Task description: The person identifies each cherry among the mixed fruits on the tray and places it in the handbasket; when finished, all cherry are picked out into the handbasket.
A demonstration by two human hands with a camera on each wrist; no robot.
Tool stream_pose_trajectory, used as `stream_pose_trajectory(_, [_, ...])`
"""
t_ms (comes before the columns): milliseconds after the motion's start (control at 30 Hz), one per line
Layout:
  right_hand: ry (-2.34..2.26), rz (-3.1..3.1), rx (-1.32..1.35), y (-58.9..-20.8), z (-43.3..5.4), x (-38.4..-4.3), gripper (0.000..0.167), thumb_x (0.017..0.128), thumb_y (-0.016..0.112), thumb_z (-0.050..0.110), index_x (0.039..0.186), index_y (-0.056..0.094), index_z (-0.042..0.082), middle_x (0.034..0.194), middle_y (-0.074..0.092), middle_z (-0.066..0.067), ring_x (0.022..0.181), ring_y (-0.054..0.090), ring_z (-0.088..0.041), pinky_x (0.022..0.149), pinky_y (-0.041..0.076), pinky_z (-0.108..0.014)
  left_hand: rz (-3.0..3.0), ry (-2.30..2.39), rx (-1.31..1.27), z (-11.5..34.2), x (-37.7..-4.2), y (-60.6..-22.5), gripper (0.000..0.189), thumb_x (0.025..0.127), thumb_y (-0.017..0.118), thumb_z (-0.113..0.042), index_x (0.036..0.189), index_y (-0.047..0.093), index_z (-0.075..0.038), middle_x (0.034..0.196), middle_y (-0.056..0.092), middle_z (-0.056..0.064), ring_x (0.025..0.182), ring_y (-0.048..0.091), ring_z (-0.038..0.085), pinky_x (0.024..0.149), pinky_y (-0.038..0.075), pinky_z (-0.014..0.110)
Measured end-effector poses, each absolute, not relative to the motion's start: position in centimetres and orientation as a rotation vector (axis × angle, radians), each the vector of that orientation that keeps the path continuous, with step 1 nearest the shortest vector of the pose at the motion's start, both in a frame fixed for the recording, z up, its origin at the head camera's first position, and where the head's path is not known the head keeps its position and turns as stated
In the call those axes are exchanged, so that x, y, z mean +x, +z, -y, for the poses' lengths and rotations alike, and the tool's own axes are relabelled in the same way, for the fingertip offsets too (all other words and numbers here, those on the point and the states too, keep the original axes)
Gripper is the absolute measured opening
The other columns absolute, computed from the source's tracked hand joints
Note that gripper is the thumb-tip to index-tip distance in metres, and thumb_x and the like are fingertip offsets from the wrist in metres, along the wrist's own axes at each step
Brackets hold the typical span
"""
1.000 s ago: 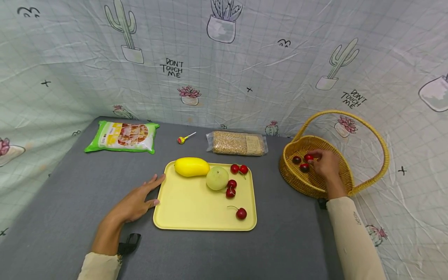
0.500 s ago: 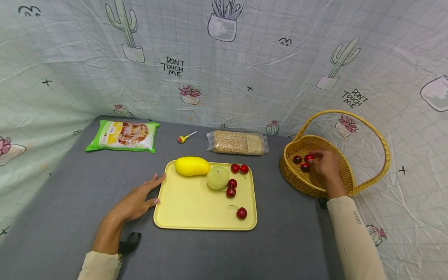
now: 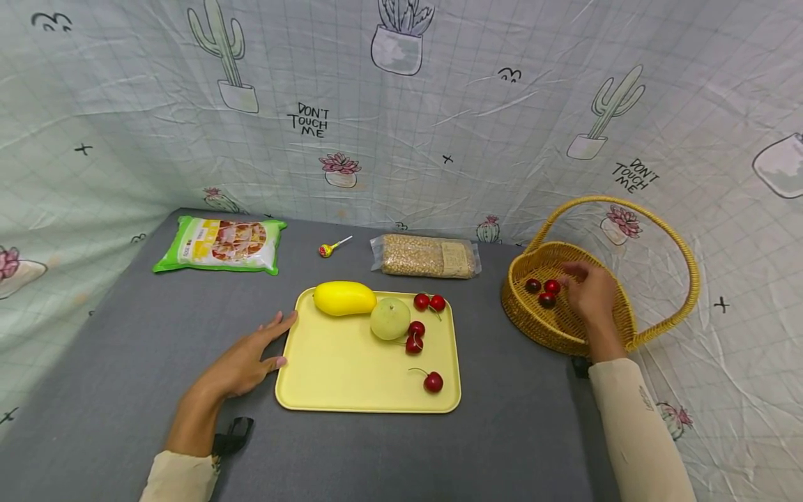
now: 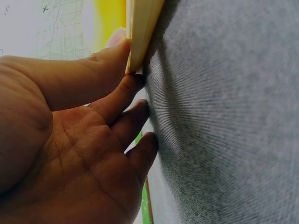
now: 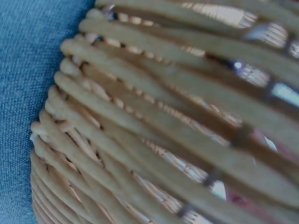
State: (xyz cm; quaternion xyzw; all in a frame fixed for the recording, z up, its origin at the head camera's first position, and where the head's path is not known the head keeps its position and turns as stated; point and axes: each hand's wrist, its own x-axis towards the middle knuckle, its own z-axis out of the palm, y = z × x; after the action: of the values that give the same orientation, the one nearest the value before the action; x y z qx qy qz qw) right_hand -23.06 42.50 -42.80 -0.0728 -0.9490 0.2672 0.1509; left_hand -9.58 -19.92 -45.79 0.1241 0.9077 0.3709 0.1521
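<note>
My right hand hovers inside the wicker basket, its fingertips just right of the cherries and apart from them. Three dark red cherries are visible there: the left cherry, the right cherry and the front cherry. Woven basket side fills the right wrist view and hides that hand. At the yellow tray's left edge, my left hand lies with spread fingers, thumb and fingertips touching the rim. The left wrist view shows the thumb against the tray rim.
The tray bears a yellow mango, a green round fruit and several cherries, one a stemmed cherry. Behind it lie a green-edged food bag, a lollipop and a bag of grains. The basket's tall handle arches up rightward.
My right hand has let go of the right cherry in the basket and drawn slightly back to the right. The left hand and tray stay put.
</note>
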Motion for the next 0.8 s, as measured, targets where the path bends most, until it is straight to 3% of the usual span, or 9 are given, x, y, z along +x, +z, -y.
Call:
stream_pose_trajectory(133, [0.784, 2.651, -0.206, -42.2, -41.9, -22.6, 0.026, 0.1, 0.075, 0.012, 0.124, 0.078, 0.003, 0.118, 0.079, -0.022, 0.09, 0.073, -0.032, 0.083, 0.054, -0.044, -2.603, 1.076, 0.365, 19.9, -9.6, -45.8, 0.084, 0.096, 0.074, -0.005, 0.168, 0.03, -0.008, 0.172, 0.02, 0.034, 0.156, 0.019, 0.062, 0.123, 0.019, 0.078])
stream_pose_trajectory(267, [0.786, 2.597, -0.211, -41.6, -41.0, -22.1, 0.026, 0.1, 0.077, 0.016, 0.124, 0.079, 0.008, 0.117, 0.081, -0.016, 0.079, 0.063, -0.012, 0.074, 0.045, -0.029, -2.601, 1.078, 0.368, 20.0, -9.6, -45.8, 0.084, 0.097, 0.074, -0.006, 0.168, 0.03, -0.008, 0.172, 0.02, 0.035, 0.156, 0.019, 0.063, 0.122, 0.019, 0.078])
stream_pose_trajectory(500, [0.82, 2.476, -0.12, -40.4, -39.1, -20.8, 0.025, 0.097, 0.081, 0.017, 0.121, 0.08, 0.01, 0.112, 0.081, -0.014, 0.09, 0.067, -0.026, 0.077, 0.04, -0.03, -2.601, 1.061, 0.363, 20.0, -9.6, -45.6, 0.084, 0.098, 0.073, -0.006, 0.169, 0.029, -0.009, 0.172, 0.019, 0.033, 0.155, 0.018, 0.063, 0.123, 0.018, 0.079])
stream_pose_trajectory(800, [0.845, 2.371, 0.053, -39.5, -36.7, -19.0, 0.029, 0.088, 0.087, 0.007, 0.117, 0.082, 0.008, 0.109, 0.08, -0.017, 0.097, 0.063, -0.027, 0.084, 0.038, -0.03, -2.587, 1.057, 0.339, 19.9, -9.7, -45.5, 0.084, 0.098, 0.073, -0.007, 0.169, 0.028, -0.011, 0.173, 0.018, 0.033, 0.155, 0.017, 0.064, 0.123, 0.018, 0.079])
